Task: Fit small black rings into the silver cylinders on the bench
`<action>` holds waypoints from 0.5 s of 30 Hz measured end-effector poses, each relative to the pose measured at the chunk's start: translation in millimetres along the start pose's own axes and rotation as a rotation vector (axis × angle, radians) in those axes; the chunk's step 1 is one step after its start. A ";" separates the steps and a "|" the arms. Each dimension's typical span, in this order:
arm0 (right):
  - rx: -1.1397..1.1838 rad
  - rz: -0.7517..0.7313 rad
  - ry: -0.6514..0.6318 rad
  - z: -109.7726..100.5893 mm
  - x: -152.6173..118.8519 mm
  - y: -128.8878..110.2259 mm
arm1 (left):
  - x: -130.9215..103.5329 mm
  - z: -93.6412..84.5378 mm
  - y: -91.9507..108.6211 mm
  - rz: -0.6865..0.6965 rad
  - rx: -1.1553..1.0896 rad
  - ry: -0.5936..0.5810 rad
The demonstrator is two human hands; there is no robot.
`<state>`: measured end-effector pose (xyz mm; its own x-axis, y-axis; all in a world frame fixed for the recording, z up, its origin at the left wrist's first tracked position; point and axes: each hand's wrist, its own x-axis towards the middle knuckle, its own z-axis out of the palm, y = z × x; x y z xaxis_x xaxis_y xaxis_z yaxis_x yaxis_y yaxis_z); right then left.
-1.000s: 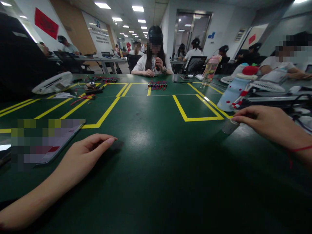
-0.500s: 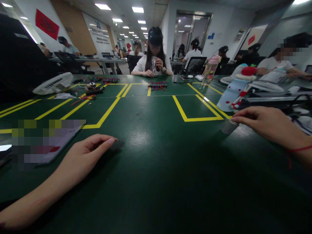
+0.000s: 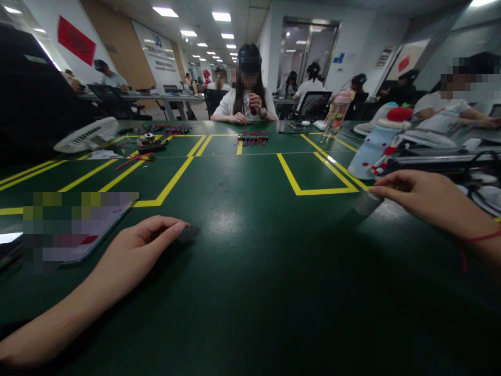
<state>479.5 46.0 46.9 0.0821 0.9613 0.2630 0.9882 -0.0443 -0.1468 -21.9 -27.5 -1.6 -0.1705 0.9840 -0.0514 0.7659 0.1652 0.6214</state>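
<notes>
Wall sign [image 3: 159,51] lettering too small to be read. Silver cylinder [image 3: 368,204] held tilted at tabletop [image 3: 250,261], near blue bottle [image 3: 368,152], pinched by right hand [image 3: 430,201]; left hand [image 3: 136,243] closed at thumb and forefinger. Positions almost unchanged from earlier frame.

An open-plan office — desks [image 3: 135,96], black chairs [image 3: 314,104], ceiling lights [image 3: 222,16], a wall sign [image 3: 155,51].

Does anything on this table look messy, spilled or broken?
Just mild mess: loose red wires straggle across yellow tape on the left, near a crumpled white scrap. The grey cylinder tilts, but the right hand holds its upper end. I see no spill or obvious damage.
</notes>
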 end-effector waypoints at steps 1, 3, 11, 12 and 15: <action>-0.002 0.024 0.007 -0.3 0.0 0.5 | 0.2 0.0 -0.3 0.002 0.004 -0.001; -0.015 0.046 0.003 -0.9 0.3 1.3 | 0.6 0.1 -0.6 0.008 0.010 0.002; -0.027 0.028 -0.036 -4.4 0.5 0.0 | -0.8 -0.4 0.3 0.013 0.012 -0.005; -0.015 0.020 -0.050 -5.1 0.3 -0.1 | -1.1 -0.6 0.6 0.015 0.010 -0.011; 0.019 -0.008 -0.070 -6.5 0.3 1.0 | -1.9 -1.5 1.6 0.025 0.010 -0.019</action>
<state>481.3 44.5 53.1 0.0642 0.9784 0.1965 0.9861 -0.0320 -0.1629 -21.3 -29.3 0.6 -0.1397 0.9889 -0.0507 0.7759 0.1412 0.6148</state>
